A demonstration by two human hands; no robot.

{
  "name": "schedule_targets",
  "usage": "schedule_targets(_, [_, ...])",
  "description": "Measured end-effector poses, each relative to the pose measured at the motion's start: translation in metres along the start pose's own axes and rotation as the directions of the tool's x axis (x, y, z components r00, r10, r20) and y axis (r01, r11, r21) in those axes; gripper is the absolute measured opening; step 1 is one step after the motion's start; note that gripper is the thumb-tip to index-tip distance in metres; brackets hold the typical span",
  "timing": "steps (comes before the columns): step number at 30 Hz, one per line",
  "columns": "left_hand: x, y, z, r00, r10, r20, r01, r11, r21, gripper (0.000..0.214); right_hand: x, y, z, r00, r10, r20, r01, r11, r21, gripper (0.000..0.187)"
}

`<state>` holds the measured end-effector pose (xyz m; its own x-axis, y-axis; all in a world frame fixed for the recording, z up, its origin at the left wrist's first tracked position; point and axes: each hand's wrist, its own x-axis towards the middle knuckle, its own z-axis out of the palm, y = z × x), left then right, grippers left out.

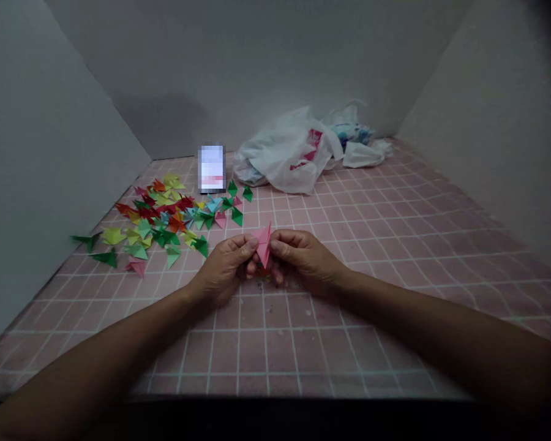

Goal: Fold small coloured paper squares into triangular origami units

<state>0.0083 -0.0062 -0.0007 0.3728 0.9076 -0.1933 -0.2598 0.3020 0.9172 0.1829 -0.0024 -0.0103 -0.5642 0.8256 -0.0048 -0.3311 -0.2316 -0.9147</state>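
A piece of folded pink origami paper (pixel 263 244) is held up over the middle of the table, its pointed flaps standing upward and downward. My left hand (pixel 229 260) pinches its left side between thumb and fingers. On the other side, the thumb and fingers of my right hand (pixel 303 254) close on the right edge of the same paper. Some fingertips of both hands are partly hidden beneath it. Something small and orange-yellow shows dimly under the hands; I cannot make out what it is.
Many folded paper birds (pixel 165 237) in several colours lie in a heap at the left. A lit phone (pixel 212 168) stands upright behind them. White plastic bags (pixel 289 153) rest against the back wall. The pink checked tablecloth (pixel 422 245) runs between walls on three sides.
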Motion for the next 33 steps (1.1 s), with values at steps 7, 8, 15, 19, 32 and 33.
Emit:
schedule_targets(7, [-0.003, 0.001, 0.0, 0.982, 0.172, -0.076, -0.154, 0.968, 0.199, 0.038, -0.003, -0.003, 0.005, 0.999, 0.045, 0.001, -0.045, 0.991, -0.126, 0.038])
schedule_targets(8, [-0.004, 0.001, 0.0, 0.97, 0.227, -0.087, -0.197, 0.944, 0.265, 0.035, -0.004, -0.003, 0.006, 0.998, 0.055, -0.005, -0.056, 0.986, -0.158, 0.037])
schedule_targets(15, [-0.013, 0.003, 0.005, 0.89, 0.444, -0.1, -0.341, 0.797, 0.498, 0.025, -0.006, 0.002, 0.01, 0.994, 0.081, -0.077, -0.093, 0.983, -0.159, 0.029])
schedule_targets(19, [-0.008, 0.001, 0.002, 0.938, 0.326, -0.117, -0.274, 0.905, 0.324, 0.028, -0.006, 0.002, 0.008, 0.991, 0.088, -0.1, -0.103, 0.981, -0.164, 0.036])
schedule_targets(32, [-0.003, -0.003, 0.003, 0.999, -0.036, 0.032, 0.039, 0.993, -0.116, 0.039, -0.003, -0.002, 0.004, 0.999, 0.014, -0.029, -0.014, 1.0, -0.007, 0.036])
schedule_targets(33, [-0.003, -0.002, 0.003, 0.998, -0.044, 0.034, 0.047, 0.991, -0.123, 0.038, -0.003, -0.001, 0.004, 1.0, 0.016, -0.025, -0.016, 1.0, -0.001, 0.036])
